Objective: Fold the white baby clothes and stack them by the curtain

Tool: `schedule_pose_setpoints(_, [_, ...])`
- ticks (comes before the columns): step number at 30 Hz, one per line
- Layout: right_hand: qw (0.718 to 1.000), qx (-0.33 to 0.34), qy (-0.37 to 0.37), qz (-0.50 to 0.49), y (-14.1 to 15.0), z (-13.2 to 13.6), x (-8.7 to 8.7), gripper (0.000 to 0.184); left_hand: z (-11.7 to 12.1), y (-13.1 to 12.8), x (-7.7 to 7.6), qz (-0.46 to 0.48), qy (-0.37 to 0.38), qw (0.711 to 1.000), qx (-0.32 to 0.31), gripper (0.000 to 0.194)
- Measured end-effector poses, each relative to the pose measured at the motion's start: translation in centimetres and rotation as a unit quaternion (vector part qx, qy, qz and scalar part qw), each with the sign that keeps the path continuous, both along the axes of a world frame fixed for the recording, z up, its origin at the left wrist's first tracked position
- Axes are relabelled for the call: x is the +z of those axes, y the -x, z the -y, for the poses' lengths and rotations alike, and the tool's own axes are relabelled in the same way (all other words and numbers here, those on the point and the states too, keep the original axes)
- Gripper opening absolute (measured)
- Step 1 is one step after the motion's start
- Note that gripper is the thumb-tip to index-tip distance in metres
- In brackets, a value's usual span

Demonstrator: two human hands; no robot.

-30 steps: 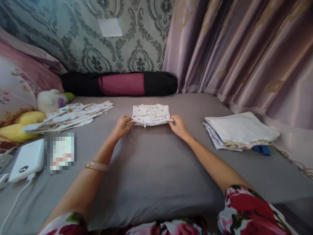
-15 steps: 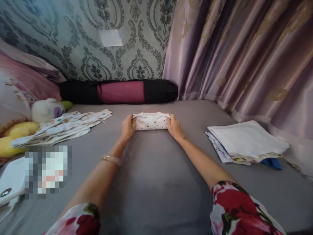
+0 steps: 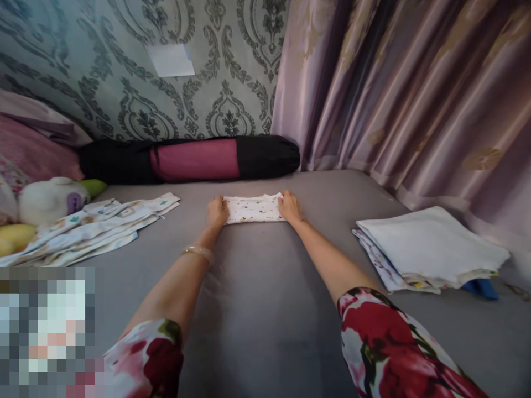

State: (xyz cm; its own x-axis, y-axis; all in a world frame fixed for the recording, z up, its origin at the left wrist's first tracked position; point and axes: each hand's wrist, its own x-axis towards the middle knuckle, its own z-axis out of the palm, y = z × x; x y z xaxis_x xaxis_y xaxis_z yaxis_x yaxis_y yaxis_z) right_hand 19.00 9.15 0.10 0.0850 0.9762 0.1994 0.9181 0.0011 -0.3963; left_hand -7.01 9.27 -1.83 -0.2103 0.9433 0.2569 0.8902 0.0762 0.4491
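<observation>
At left lie patterned clothes (image 3: 99, 226), my left hand (image 3: 217, 211) grips one end of the folded white cloth (image 3: 254, 210), perhaps a garment, on the grey sheet (image 3: 257, 298), my right hand (image 3: 291, 208) grips the other, and stacked fabrics (image 3: 431, 243) follow.

On sheet (image 3: 257, 287): garment (image 3: 254, 211) in middle | clothes (image 3: 108, 225) left, beside plush toy (image 3: 46, 203) | cloth stack (image 3: 431, 246) right | roll (image 3: 194, 160) behind

The left hand (image 3: 217, 212) and right hand (image 3: 291, 208) hold opposite ends of a folded white patterned cloth (image 3: 254, 210) on a grey sheet (image 3: 257, 287); a stack of folded fabrics (image 3: 431, 246) lies on the right; on the left, loose printed fabric (image 3: 103, 225) spreads beside a white plush toy (image 3: 45, 202); a black-and-maroon roll (image 3: 197, 159) rests along the wall (image 3: 136, 83).
</observation>
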Motion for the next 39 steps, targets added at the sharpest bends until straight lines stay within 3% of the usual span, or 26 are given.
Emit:
schedule_pose_setpoints(4, [0.999,-0.027,0.003,-0.034,-0.3,-0.3,-0.7,0.031,0.1,0.1,-0.1,0.011,-0.007,1.0,0.002,0.029])
schedule_pose_setpoints(10, [0.997,-0.03,0.033,-0.059,-0.7,-1.2,-0.6,0.035,-0.6,0.2,0.3,0.086,0.063,0.993,0.055,0.03])
schedule_pose_setpoints(16, [0.994,-0.034,0.042,-0.091,-1.2,-1.6,-0.7,0.036,-1.6,1.1,0.2,0.108,0.06,0.989,0.078,0.028])
schedule_pose_setpoints(21, [0.995,-0.047,-0.046,-0.077,0.1,-0.5,0.7,0.034,0.0,0.3,1.7,0.072,0.002,0.996,0.054,0.036])
schedule_pose_setpoints(23, [0.996,0.0,-0.079,-0.047,1.7,0.3,1.4,0.035,1.1,-1.1,2.4,0.032,-0.024,0.999,0.01,0.038])
schedule_pose_setpoints(26, [0.988,0.139,-0.066,0.002,4.7,1.6,1.9,0.037,2.8,-3.8,3.1,-0.03,-0.016,0.996,-0.085,0.038])
schedule_pose_setpoints(28, [0.978,0.197,-0.055,0.035,6.3,2.5,1.8,0.04,3.5,-5.3,3.1,-0.053,0.001,0.992,-0.118,0.038])
schedule_pose_setpoints(32, [0.975,0.212,-0.021,0.065,7.5,3.6,1.2,0.046,4.3,-6.5,2.3,-0.081,0.041,0.989,-0.12,0.044])
schedule_pose_setpoints(39, [0.977,0.201,0.016,0.067,7.1,3.9,0.2,0.049,4.4,-6.0,0.6,-0.106,0.058,0.987,-0.101,0.054])
